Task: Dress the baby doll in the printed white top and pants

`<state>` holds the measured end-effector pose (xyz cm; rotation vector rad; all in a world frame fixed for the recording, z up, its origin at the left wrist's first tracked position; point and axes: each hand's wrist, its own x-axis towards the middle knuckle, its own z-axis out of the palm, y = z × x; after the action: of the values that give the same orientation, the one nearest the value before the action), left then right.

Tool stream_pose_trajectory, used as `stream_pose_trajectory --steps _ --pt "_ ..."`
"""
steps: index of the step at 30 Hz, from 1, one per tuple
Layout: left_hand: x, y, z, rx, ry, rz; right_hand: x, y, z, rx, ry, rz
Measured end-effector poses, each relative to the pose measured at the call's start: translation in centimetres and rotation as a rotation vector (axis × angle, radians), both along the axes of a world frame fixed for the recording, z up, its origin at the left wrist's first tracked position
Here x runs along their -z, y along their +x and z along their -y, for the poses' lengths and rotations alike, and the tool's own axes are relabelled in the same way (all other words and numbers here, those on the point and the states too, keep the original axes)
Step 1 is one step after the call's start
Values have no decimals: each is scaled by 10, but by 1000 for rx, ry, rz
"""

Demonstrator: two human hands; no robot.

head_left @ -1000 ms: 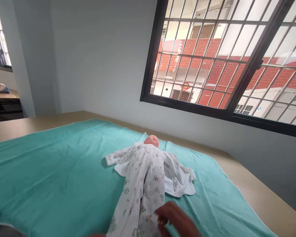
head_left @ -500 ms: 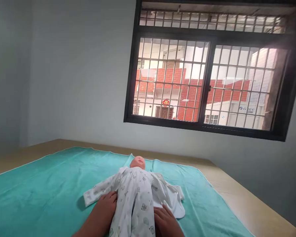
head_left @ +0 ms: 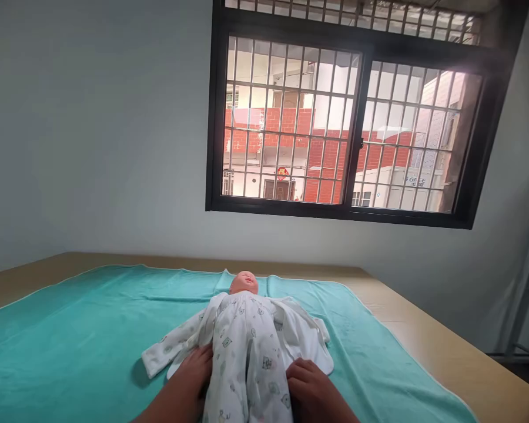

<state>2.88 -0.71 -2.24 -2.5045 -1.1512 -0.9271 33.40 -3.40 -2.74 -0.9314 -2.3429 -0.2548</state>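
A baby doll (head_left: 244, 282) lies on its back, its head at the far end and its body covered by clothes. White printed baby pants (head_left: 235, 335) are laid over its front, legs toward me. Beneath them a white baby shirt (head_left: 170, 348) spreads out, with a printed sleeve to the left and a bunched side to the right. My left hand (head_left: 196, 369) is curled at the left edge of the pants, fingertips partly hidden by cloth. At the right edge my right hand (head_left: 309, 382) is curled against the pants, its fingertips partly out of sight.
A turquoise blanket (head_left: 83, 329) lies under the doll on a pale wooden table (head_left: 427, 338). Behind the table are a grey wall (head_left: 114, 147) and a barred window (head_left: 352, 138). A metal frame (head_left: 526, 294) stands at the far right.
The view has shifted to the right. Both hands remain at the sides of the pants, now slightly farther apart, the right fingers more curled. A white shirt edge shows beside my left hand.
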Motion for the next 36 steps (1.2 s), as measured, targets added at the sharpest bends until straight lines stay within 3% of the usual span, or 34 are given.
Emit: stream_pose_trajectory --steps 5,13,17,20,23,27,29,32,36 --pt "-9 -5 -3 -33 -112 -126 -14 -1 8 -46 -113 25" --pt "-30 -8 6 28 -347 -118 0 0 -1 -52 -186 30" --pt "-26 -12 6 61 -414 -206 2 4 -3 -64 -186 28" --pt "-18 -15 -1 -50 -483 -222 2 8 -4 -77 -194 35" --pt "-16 -20 -10 -176 -515 -94 3 9 -5 -98 -179 40" --pt "-20 -31 -21 -316 -560 247 8 11 -7 -129 -178 -1" --pt "-22 -39 -24 -463 -560 342 10 19 -11 -50 -238 -114" --pt "-21 -48 -27 -635 -580 327 8 43 -21 269 -336 -350" --pt "-15 -47 -27 -659 -566 164 1 74 -30 700 -421 -357"
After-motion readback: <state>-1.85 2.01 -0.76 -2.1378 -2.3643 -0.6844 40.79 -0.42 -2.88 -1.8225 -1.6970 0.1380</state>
